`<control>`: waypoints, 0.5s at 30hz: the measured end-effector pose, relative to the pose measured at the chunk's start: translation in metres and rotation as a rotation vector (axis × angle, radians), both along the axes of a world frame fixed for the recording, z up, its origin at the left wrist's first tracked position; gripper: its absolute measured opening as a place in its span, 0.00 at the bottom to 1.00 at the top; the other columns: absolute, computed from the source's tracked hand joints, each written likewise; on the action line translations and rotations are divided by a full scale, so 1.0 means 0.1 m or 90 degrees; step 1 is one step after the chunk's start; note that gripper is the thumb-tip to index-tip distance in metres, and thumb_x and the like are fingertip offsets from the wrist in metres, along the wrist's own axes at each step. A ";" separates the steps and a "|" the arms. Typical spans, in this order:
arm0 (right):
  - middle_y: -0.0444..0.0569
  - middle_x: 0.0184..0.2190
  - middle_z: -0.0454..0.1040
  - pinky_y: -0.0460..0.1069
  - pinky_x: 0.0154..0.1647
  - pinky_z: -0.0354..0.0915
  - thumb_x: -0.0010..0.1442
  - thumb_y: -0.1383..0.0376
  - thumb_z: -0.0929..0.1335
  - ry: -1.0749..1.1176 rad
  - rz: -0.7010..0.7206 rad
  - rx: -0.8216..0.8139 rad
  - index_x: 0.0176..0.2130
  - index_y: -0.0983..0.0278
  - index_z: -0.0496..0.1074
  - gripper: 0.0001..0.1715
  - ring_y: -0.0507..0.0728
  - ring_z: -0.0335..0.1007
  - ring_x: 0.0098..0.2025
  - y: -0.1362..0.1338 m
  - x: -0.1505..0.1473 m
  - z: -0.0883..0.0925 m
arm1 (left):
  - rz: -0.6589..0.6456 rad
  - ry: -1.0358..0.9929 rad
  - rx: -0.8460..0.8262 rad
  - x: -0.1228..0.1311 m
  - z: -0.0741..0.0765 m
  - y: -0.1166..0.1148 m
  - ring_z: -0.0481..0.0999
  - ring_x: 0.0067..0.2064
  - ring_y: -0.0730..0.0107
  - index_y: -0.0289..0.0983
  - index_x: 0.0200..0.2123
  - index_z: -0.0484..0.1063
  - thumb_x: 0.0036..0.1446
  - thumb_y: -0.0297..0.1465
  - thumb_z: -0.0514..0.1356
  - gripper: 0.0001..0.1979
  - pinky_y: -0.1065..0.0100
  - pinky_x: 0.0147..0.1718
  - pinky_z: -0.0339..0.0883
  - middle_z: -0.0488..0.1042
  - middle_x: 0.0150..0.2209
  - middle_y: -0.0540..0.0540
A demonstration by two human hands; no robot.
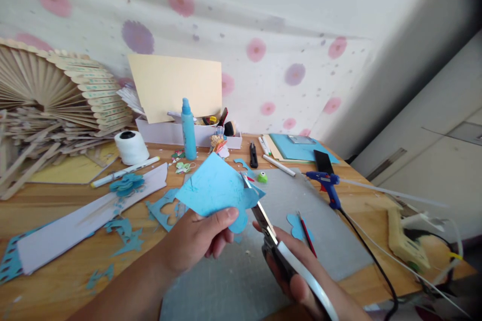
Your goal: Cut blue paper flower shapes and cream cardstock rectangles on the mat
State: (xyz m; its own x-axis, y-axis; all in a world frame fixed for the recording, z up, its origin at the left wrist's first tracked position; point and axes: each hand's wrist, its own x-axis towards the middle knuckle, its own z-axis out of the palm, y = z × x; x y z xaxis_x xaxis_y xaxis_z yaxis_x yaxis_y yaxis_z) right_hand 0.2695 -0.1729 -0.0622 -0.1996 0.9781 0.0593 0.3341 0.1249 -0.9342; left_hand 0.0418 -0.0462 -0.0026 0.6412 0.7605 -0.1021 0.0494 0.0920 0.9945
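Observation:
My left hand (211, 233) pinches a piece of blue paper (213, 188) between thumb and fingers, above the grey cutting mat (222, 286). The paper's lower right part has a rounded, scalloped outline. In my right hand (297, 266) is a pair of scissors (269, 228), gripped by its handles. Its blades lie across the paper's right side, where a pointed flap hangs at the edge. Beyond them on the mat, a blue cut-out shape (296, 225) lies under a dark red pencil (308, 235).
A blue glue gun (327, 185) with a trailing cord lies at the right. Blue paper scraps (126, 233) and a white paper strip (75, 225) cover the left. Behind stand a blue bottle (189, 133), a thread spool (131, 148) and wooden sticks (48, 130).

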 end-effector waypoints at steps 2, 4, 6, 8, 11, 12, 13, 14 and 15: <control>0.51 0.36 0.68 0.53 0.38 0.64 0.53 0.31 0.59 -0.004 -0.018 0.003 0.66 0.59 0.57 0.54 0.60 0.65 0.37 0.01 0.02 0.01 | -0.005 0.012 -0.001 -0.02 0.00 0.02 0.58 0.15 0.79 0.36 0.16 0.68 0.53 0.51 0.58 0.26 0.73 0.15 0.48 0.63 0.12 0.53; 0.50 0.35 0.68 0.52 0.37 0.63 0.52 0.30 0.59 -0.002 -0.023 0.003 0.66 0.60 0.58 0.56 0.59 0.63 0.35 0.01 0.03 0.02 | -0.003 0.019 0.000 -0.03 0.00 0.04 0.58 0.15 0.79 0.36 0.16 0.68 0.52 0.50 0.58 0.25 0.74 0.15 0.48 0.64 0.12 0.52; 0.49 0.33 0.67 0.50 0.35 0.62 0.52 0.30 0.59 0.001 -0.020 0.004 0.66 0.62 0.58 0.56 0.58 0.62 0.34 0.01 0.04 0.03 | -0.006 0.018 0.004 -0.05 0.00 0.07 0.59 0.15 0.79 0.36 0.17 0.69 0.53 0.49 0.59 0.24 0.75 0.14 0.49 0.65 0.12 0.52; 0.50 0.34 0.68 0.50 0.34 0.62 0.53 0.31 0.60 -0.006 -0.016 0.007 0.65 0.62 0.59 0.55 0.57 0.62 0.34 0.01 0.05 0.05 | -0.020 0.000 0.016 -0.08 0.00 0.09 0.60 0.14 0.80 0.36 0.18 0.69 0.54 0.47 0.59 0.22 0.76 0.14 0.50 0.65 0.12 0.53; 0.50 0.35 0.69 0.50 0.34 0.62 0.54 0.32 0.61 -0.010 -0.017 0.013 0.65 0.62 0.60 0.52 0.57 0.62 0.34 0.01 0.06 0.06 | -0.036 -0.059 0.024 -0.09 0.00 0.12 0.64 0.16 0.78 0.36 0.19 0.69 0.54 0.44 0.61 0.20 0.76 0.15 0.57 0.68 0.14 0.52; 0.50 0.34 0.69 0.50 0.34 0.62 0.54 0.32 0.61 -0.007 -0.016 0.011 0.65 0.62 0.60 0.53 0.57 0.63 0.33 0.01 0.06 0.06 | -0.032 -0.084 0.018 -0.08 0.00 0.12 0.67 0.17 0.76 0.36 0.20 0.69 0.53 0.43 0.62 0.18 0.76 0.15 0.59 0.70 0.16 0.51; 0.50 0.34 0.69 0.50 0.34 0.62 0.54 0.32 0.61 -0.003 -0.014 0.009 0.65 0.62 0.59 0.54 0.57 0.63 0.33 0.00 0.05 0.06 | -0.024 -0.110 0.009 -0.07 0.01 0.12 0.70 0.19 0.74 0.36 0.22 0.69 0.53 0.42 0.63 0.16 0.76 0.16 0.62 0.72 0.18 0.51; 0.50 0.33 0.69 0.50 0.33 0.63 0.54 0.32 0.61 0.002 -0.009 0.007 0.65 0.63 0.58 0.54 0.57 0.63 0.32 0.00 0.04 0.06 | -0.013 -0.136 0.001 -0.05 0.01 0.11 0.73 0.22 0.72 0.36 0.24 0.70 0.52 0.41 0.64 0.15 0.75 0.17 0.64 0.73 0.20 0.50; 0.50 0.33 0.69 0.50 0.33 0.63 0.54 0.33 0.61 0.005 -0.005 0.006 0.66 0.63 0.58 0.54 0.57 0.64 0.32 -0.01 0.03 0.06 | -0.003 -0.158 -0.005 -0.03 0.01 0.10 0.75 0.24 0.70 0.36 0.26 0.71 0.52 0.41 0.65 0.14 0.74 0.18 0.66 0.75 0.22 0.50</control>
